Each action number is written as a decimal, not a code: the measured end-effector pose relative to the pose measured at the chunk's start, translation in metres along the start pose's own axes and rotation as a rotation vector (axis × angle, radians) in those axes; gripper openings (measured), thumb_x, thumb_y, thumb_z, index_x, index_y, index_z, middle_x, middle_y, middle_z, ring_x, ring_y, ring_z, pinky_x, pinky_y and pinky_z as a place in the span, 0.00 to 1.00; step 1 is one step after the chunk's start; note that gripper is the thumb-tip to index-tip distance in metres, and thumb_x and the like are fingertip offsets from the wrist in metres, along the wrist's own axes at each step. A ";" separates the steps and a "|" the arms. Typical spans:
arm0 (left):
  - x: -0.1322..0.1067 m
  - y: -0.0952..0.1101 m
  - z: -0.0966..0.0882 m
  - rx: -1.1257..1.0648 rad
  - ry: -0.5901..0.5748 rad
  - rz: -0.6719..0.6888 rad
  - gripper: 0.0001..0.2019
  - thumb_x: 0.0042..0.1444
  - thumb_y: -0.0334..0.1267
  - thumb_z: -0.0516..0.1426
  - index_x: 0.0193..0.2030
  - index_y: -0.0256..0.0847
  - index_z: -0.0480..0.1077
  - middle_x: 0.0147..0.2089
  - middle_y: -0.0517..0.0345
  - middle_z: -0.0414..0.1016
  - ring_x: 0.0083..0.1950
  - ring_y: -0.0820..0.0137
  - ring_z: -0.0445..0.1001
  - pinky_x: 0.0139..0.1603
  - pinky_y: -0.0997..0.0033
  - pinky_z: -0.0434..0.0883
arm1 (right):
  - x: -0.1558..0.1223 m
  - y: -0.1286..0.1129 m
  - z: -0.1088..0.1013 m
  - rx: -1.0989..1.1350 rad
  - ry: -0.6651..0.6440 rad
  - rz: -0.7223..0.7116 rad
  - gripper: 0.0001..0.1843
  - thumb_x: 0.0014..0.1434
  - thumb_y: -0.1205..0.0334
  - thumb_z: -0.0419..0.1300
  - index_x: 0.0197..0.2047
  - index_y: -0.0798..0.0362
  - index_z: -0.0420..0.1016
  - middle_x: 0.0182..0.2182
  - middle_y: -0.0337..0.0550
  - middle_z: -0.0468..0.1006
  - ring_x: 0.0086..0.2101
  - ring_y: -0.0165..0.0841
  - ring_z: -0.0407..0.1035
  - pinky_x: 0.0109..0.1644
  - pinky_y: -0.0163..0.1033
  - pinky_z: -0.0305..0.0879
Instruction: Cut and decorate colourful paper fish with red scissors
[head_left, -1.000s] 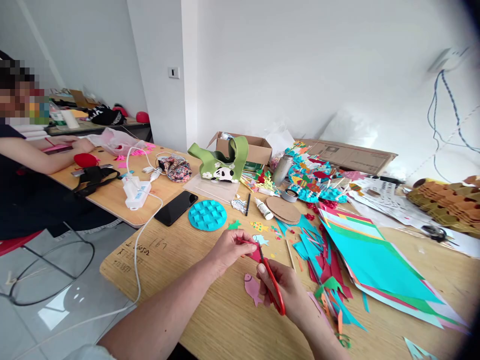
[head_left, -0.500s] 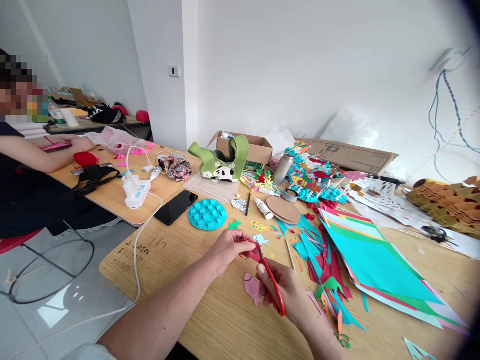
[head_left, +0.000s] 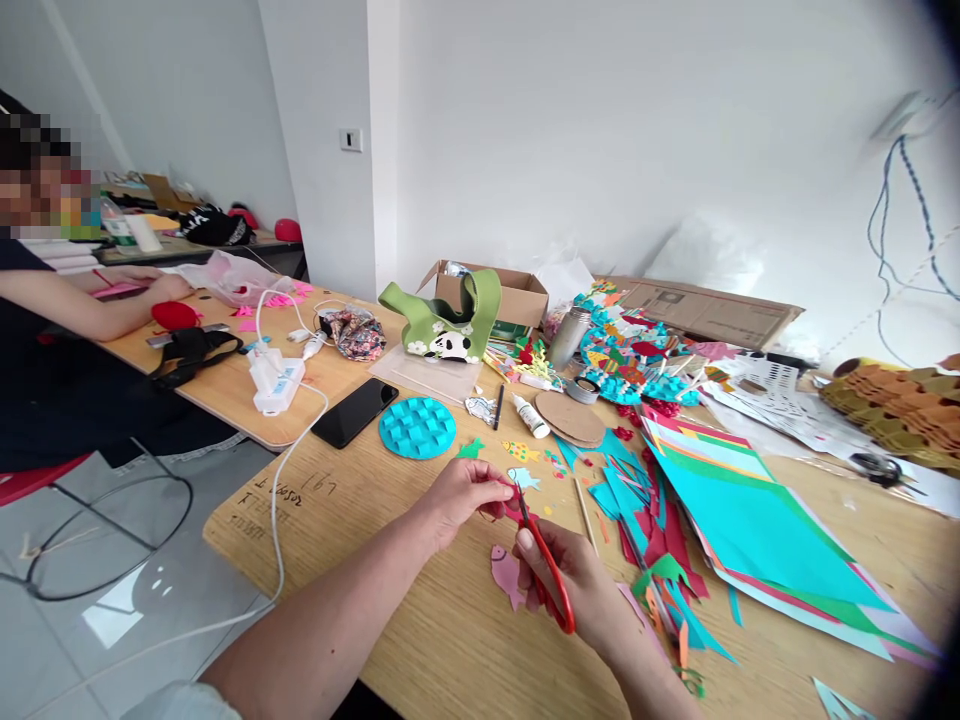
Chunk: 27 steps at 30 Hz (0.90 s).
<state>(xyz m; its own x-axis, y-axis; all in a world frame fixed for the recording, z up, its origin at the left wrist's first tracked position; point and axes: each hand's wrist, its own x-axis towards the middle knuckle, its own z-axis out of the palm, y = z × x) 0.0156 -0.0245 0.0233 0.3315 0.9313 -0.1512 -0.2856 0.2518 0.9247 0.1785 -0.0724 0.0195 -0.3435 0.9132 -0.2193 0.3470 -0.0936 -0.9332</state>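
My right hand (head_left: 561, 568) grips a pair of red-handled scissors (head_left: 556, 580), its blades pointing up toward my other hand. My left hand (head_left: 469, 498) pinches a small piece of red paper (head_left: 516, 508) at the blade tips; my fingers hide part of it. Just below lies a pink paper fish (head_left: 506, 573) on the wooden table (head_left: 420, 620). Beyond my hands are a light blue paper fish (head_left: 523, 479), a yellow spotted fish (head_left: 519, 452) and a green paper cutout (head_left: 470, 448). A round blue woven-paper disc (head_left: 417, 428) lies past my left hand.
Coloured paper sheets (head_left: 772, 530) and paper scraps (head_left: 660, 530) cover the right side. A phone (head_left: 355, 412), power strip (head_left: 276, 385) with white cable, glue bottle (head_left: 531, 416) and green bag (head_left: 450, 325) stand farther back. Another person's arm (head_left: 82, 305) rests at the far left.
The whole view has shifted slightly. Both hands keep nearly the same place, with the scissors still at the red paper.
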 end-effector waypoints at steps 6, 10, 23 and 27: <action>0.000 -0.001 0.000 0.016 0.001 0.005 0.08 0.39 0.38 0.63 0.25 0.34 0.73 0.24 0.55 0.76 0.22 0.77 0.66 0.26 0.75 0.61 | 0.000 -0.004 -0.001 -0.016 -0.017 -0.007 0.23 0.56 0.41 0.56 0.25 0.53 0.63 0.18 0.39 0.72 0.18 0.29 0.67 0.21 0.32 0.57; 0.001 -0.002 0.000 0.039 0.003 0.002 0.08 0.40 0.37 0.62 0.25 0.34 0.73 0.25 0.55 0.76 0.22 0.77 0.66 0.26 0.75 0.61 | 0.000 -0.004 -0.001 0.000 -0.032 -0.006 0.23 0.56 0.41 0.55 0.26 0.53 0.64 0.18 0.38 0.71 0.18 0.28 0.66 0.20 0.31 0.57; 0.001 -0.001 -0.002 0.043 -0.007 -0.013 0.08 0.40 0.37 0.62 0.26 0.33 0.73 0.25 0.55 0.76 0.22 0.77 0.66 0.26 0.75 0.61 | 0.001 0.001 -0.002 -0.007 -0.030 0.005 0.24 0.54 0.39 0.56 0.25 0.53 0.63 0.18 0.37 0.71 0.16 0.27 0.66 0.19 0.31 0.57; 0.000 -0.001 -0.002 0.030 -0.012 -0.014 0.08 0.40 0.37 0.62 0.26 0.33 0.73 0.25 0.55 0.76 0.22 0.77 0.66 0.26 0.75 0.61 | 0.002 0.000 -0.002 -0.006 -0.020 0.015 0.24 0.54 0.39 0.56 0.25 0.54 0.63 0.18 0.37 0.71 0.16 0.27 0.65 0.19 0.31 0.57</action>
<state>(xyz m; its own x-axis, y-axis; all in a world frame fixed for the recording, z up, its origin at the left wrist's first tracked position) 0.0146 -0.0241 0.0215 0.3463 0.9244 -0.1597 -0.2538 0.2562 0.9327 0.1792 -0.0702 0.0201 -0.3556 0.9035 -0.2391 0.3577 -0.1048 -0.9279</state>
